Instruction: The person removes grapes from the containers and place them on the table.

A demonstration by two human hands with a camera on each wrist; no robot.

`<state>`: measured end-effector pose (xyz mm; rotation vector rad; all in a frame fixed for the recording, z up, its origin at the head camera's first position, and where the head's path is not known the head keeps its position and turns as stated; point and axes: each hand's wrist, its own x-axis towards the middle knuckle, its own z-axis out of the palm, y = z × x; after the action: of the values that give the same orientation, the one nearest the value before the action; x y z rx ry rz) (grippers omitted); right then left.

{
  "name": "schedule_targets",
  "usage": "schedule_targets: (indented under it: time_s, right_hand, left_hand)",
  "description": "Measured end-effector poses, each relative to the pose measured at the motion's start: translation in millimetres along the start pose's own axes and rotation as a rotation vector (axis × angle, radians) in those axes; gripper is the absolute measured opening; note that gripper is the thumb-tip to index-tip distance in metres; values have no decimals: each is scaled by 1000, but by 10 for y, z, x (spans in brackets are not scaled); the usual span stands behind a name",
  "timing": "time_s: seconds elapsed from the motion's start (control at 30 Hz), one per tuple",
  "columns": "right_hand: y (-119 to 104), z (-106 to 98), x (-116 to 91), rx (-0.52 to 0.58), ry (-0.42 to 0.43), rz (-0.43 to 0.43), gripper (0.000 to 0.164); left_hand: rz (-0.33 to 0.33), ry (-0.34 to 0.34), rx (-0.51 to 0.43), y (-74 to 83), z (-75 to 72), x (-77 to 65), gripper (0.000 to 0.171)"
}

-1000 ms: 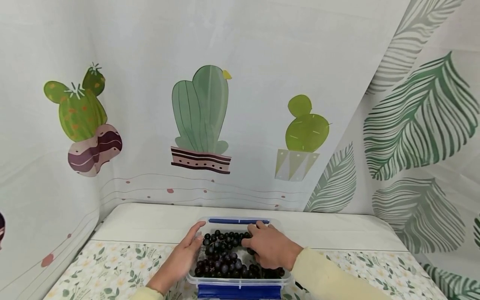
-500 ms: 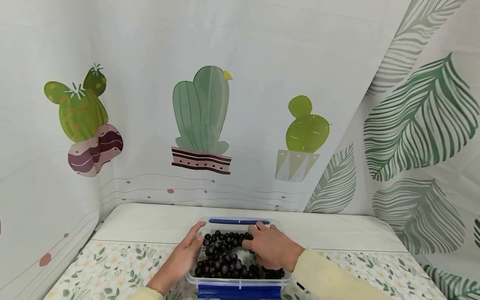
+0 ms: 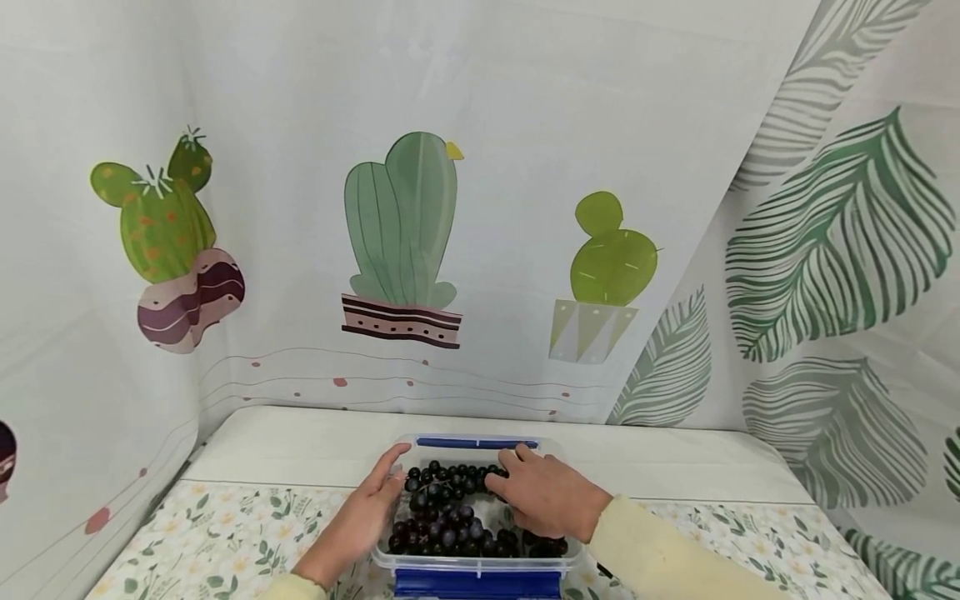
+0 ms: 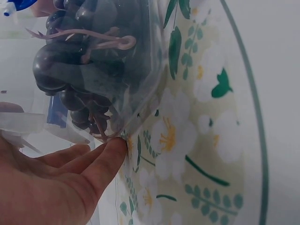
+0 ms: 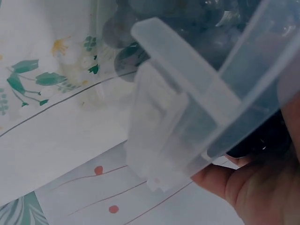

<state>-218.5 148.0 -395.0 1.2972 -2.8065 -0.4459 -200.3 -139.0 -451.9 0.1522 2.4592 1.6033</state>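
Observation:
A clear plastic food container (image 3: 480, 564) with blue clips stands at the table's front, dark grapes (image 3: 450, 521) on their stems spread inside it. My left hand (image 3: 360, 512) holds the container's left wall, thumb at the rim. In the left wrist view, its fingers (image 4: 105, 168) lie along the outside, near the lower edge. The right hand (image 3: 547, 496) reaches in over the right side, fingers curled down on grapes at the back right. Beneath its palm, dark grapes (image 5: 267, 140) show in the right wrist view. The fingertips are partly hidden.
A blue clip (image 3: 477, 583) hangs at the container's front and another blue clip (image 3: 477, 443) lies along its back. Flower-patterned cloth (image 3: 247, 533) covers the table, with a plain white strip (image 3: 300, 442) behind. A cactus-print curtain (image 3: 510, 250) hangs beyond.
My right hand has shifted very slightly to the right within the container. The left hand and the container stay where they were.

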Motion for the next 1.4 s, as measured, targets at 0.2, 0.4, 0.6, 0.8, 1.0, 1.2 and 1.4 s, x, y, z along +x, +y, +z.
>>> schedule_targets:
  time_s: [0.2,0.4,0.6,0.8,1.0,1.2,1.4]
  right_hand:
    - [7,5,-12,-94,28,-46,23]
    - [20,-18,-38,-245,77,-89,25]
    - [39,-63,-68,-320,96,-109,25]
    - [73,-140,-86,-350,128,-123,25]
    - [84,-235,-113,-370,150,-137,25]
    - [78,-310,-146,-374,157,-144,22]
    - [78,-385,-172,-399,195,-155,23]
  left_hand:
    - [1,0,-6,-16,5,12,52]
    - [3,2,3,-17,1,8,52]
    - [3,4,-4,-4,8,5,52]
    - [-1,4,-6,-9,1,20,52]
    - [-10,-3,-10,-27,-8,21,52]
    - [-3,0,-12,-40,-7,33,53]
    - [3,4,-21,-50,1,53,52]
